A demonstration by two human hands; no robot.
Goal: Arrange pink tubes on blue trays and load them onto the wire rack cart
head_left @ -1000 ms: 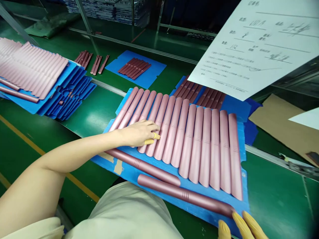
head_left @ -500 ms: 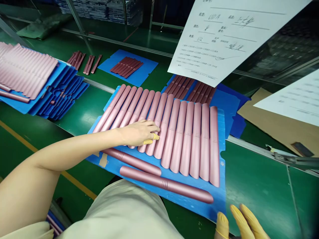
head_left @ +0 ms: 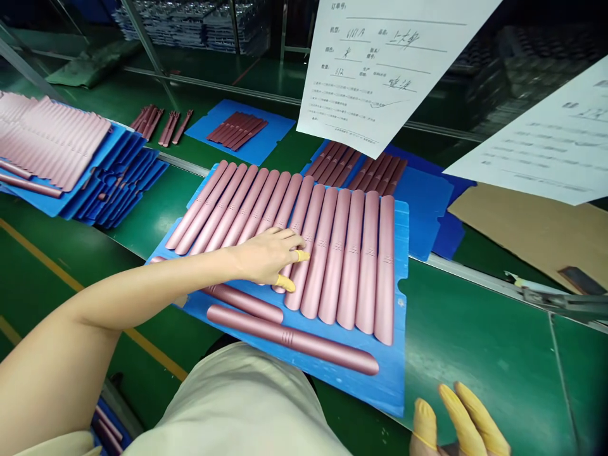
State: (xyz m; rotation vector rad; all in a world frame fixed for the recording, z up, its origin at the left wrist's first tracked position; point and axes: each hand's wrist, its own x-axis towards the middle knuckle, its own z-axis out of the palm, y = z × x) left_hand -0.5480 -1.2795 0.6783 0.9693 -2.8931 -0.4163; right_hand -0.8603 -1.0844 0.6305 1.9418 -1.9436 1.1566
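Pink tubes (head_left: 335, 266) under left grip (head_left: 266, 256)

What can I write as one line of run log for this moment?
Left hand: on pink tubes | Right hand: beside blue tray, yellow fingers

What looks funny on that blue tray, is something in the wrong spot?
Yes! Two pink tubes lie crosswise near the front edge of the blue tray. They look odd because the long row of pink tubes all points the other way, side by side.
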